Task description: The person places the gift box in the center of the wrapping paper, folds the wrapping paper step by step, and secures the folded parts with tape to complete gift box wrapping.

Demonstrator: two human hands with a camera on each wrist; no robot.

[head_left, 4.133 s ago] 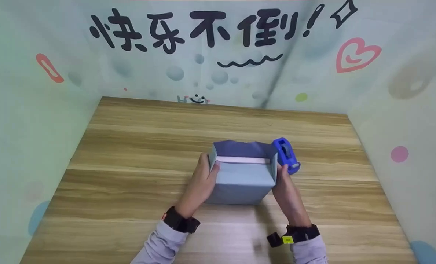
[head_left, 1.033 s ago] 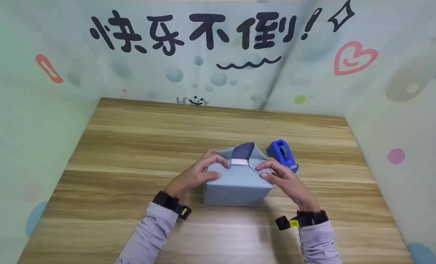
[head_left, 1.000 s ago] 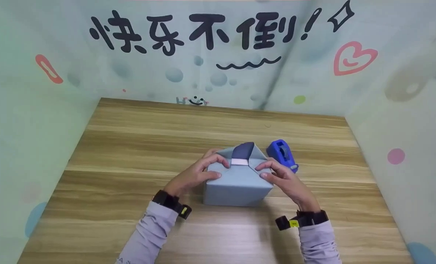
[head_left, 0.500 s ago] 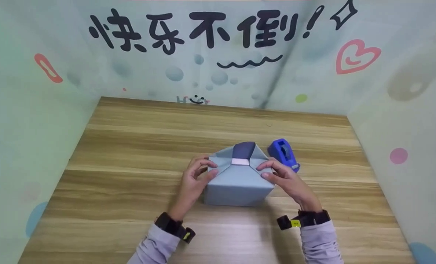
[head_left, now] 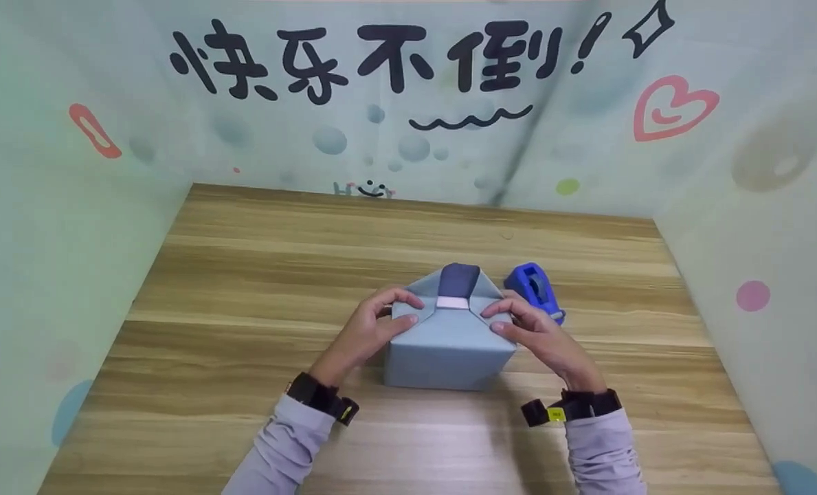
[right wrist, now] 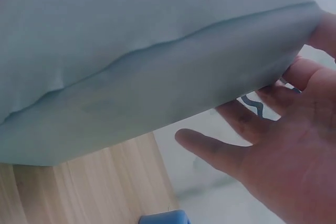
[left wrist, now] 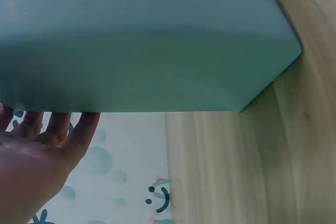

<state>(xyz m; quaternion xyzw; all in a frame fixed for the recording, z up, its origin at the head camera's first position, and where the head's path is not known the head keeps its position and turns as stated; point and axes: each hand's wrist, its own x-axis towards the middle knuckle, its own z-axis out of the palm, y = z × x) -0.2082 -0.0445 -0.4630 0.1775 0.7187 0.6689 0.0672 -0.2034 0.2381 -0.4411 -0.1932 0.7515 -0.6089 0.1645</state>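
Observation:
A box (head_left: 449, 368) wrapped in light blue-grey paper stands on the table, its end with the paper flaps facing up. Both side flaps are folded inward. The far flap (head_left: 459, 280) rises upright with its dark inner side showing, and a white strip (head_left: 453, 302) shows in the gap below it. My left hand (head_left: 367, 328) holds the left side, thumb and index finger over the folded paper. Opposite it, my right hand (head_left: 545, 338) grips the right folded edge the same way. In the wrist views, other fingers lie along the box's sides.
A blue tape dispenser (head_left: 540, 292) sits just behind my right hand. Wood-grain table (head_left: 257, 275) surrounds the box. Printed cloth walls (head_left: 298, 148) stand at the back and both sides.
Since the oldest frame, the side flaps have folded inward, narrowing the opening. My left hand slid out to the left edge half a second ago and has come back over the fold.

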